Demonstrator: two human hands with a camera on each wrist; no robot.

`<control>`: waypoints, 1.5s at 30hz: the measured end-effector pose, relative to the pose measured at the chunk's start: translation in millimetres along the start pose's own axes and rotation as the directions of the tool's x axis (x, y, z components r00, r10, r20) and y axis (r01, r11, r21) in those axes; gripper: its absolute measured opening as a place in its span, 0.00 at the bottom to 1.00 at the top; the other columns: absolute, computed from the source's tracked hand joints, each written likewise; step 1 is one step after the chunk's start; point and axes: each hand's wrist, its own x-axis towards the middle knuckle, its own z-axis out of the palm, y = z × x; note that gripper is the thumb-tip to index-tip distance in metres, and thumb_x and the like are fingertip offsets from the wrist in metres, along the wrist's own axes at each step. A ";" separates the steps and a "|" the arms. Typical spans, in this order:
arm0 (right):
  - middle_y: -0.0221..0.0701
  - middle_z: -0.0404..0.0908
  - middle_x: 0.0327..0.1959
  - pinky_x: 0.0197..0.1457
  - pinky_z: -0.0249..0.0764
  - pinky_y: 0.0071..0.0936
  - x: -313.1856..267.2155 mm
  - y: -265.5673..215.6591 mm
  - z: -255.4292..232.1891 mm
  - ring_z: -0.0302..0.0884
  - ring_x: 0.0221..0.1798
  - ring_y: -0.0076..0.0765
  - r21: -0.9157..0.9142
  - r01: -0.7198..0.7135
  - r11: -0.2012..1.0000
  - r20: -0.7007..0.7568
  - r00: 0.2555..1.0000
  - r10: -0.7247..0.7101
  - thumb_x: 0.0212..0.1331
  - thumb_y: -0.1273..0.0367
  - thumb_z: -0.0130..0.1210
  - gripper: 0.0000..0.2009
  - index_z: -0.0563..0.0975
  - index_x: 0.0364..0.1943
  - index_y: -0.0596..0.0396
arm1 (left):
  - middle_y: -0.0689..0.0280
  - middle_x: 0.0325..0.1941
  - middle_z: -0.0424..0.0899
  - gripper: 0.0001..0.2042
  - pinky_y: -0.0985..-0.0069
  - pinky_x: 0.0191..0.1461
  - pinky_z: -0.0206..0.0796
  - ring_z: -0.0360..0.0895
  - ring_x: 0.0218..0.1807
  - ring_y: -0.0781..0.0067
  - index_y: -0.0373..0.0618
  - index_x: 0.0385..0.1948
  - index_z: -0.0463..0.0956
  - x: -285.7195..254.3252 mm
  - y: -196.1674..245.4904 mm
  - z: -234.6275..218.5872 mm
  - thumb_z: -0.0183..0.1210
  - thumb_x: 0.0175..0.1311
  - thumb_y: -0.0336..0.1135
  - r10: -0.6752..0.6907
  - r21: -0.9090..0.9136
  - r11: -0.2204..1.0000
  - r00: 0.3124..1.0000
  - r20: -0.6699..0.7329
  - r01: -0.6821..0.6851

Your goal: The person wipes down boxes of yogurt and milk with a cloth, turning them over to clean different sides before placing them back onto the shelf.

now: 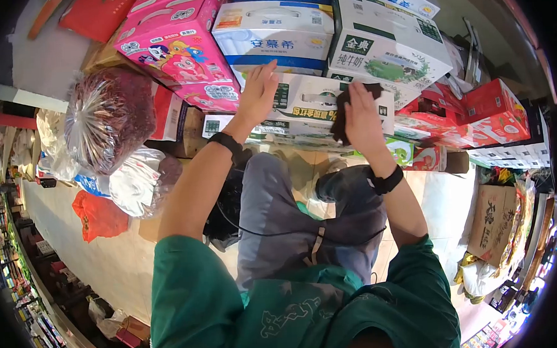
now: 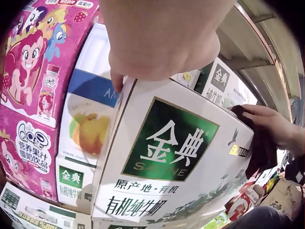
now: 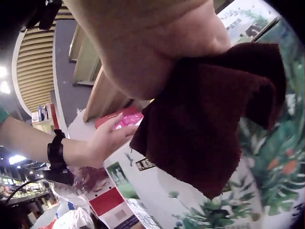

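A white carton of milk with a green label [image 2: 143, 191] stands on its side in front of the person, its handle side up in the head view. The left hand [image 1: 259, 99] rests on the carton's left end, fingers straight and held together. Over the right end, the right hand [image 1: 363, 120] lies with straight fingers on a dark brown cloth [image 3: 200, 119], pressing it to the carton. The cloth hangs out on both sides of that hand. In the right wrist view the cloth covers part of the printed leaves, and the right fingers are hidden.
Pink drink cartons [image 1: 177, 47] and blue-and-white cartons [image 1: 271, 39] are stacked behind. A larger white milk carton [image 1: 385, 48] stands at the back right, red boxes [image 1: 495, 109] beyond it. Bagged dark red goods [image 1: 115, 119] sit left. A red bag [image 1: 98, 215] lies on the floor.
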 end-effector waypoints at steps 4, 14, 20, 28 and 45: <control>0.50 0.66 0.61 0.69 0.59 0.48 22.9 -44.3 33.6 0.62 0.65 0.56 0.070 0.080 0.994 0.030 0.996 -0.083 0.56 0.73 0.51 0.22 0.67 0.56 0.69 | 0.52 0.60 0.70 0.22 0.65 0.69 0.50 0.62 0.64 0.54 0.38 0.60 0.64 -3.2 -2.1 -0.1 0.40 0.73 0.43 -0.038 -0.087 0.996 0.999 -0.025 0.035; 0.55 0.61 0.65 0.73 0.52 0.44 57.0 -95.7 48.9 0.55 0.70 0.59 0.570 0.038 0.821 0.024 0.998 -0.063 0.50 0.72 0.56 0.29 0.65 0.59 0.67 | 0.50 0.59 0.69 0.19 0.62 0.68 0.53 0.63 0.64 0.46 0.37 0.58 0.66 -10.7 12.1 -8.0 0.46 0.68 0.35 0.112 -0.078 0.989 0.976 -0.186 -0.128; 0.49 0.71 0.58 0.67 0.60 0.44 22.5 12.6 -1.7 0.64 0.63 0.56 -0.066 0.042 0.997 -0.040 0.998 -0.045 0.58 0.62 0.54 0.25 0.70 0.56 0.64 | 0.50 0.62 0.67 0.27 0.52 0.66 0.53 0.61 0.64 0.41 0.38 0.59 0.66 -35.1 64.9 11.3 0.56 0.58 0.41 0.274 0.463 0.856 0.961 -0.028 -0.231; 0.43 0.76 0.50 0.64 0.59 0.44 21.4 24.6 -5.4 0.69 0.55 0.51 -0.181 -0.067 0.981 0.091 0.992 0.084 0.62 0.55 0.50 0.24 0.72 0.53 0.61 | 0.55 0.51 0.71 0.19 0.55 0.55 0.63 0.68 0.55 0.47 0.45 0.52 0.72 -30.1 43.6 11.8 0.56 0.58 0.37 0.188 0.584 0.809 0.970 -0.155 -0.063; 0.42 0.76 0.45 0.61 0.60 0.45 21.4 23.9 2.5 0.69 0.51 0.50 -0.273 -0.027 0.962 0.040 0.998 0.039 0.60 0.57 0.52 0.21 0.73 0.49 0.61 | 0.63 0.53 0.78 0.27 0.71 0.56 0.71 0.75 0.53 0.68 0.42 0.56 0.67 -87.1 -142.1 79.0 0.64 0.51 0.33 -0.429 -0.890 -0.058 0.794 0.431 0.452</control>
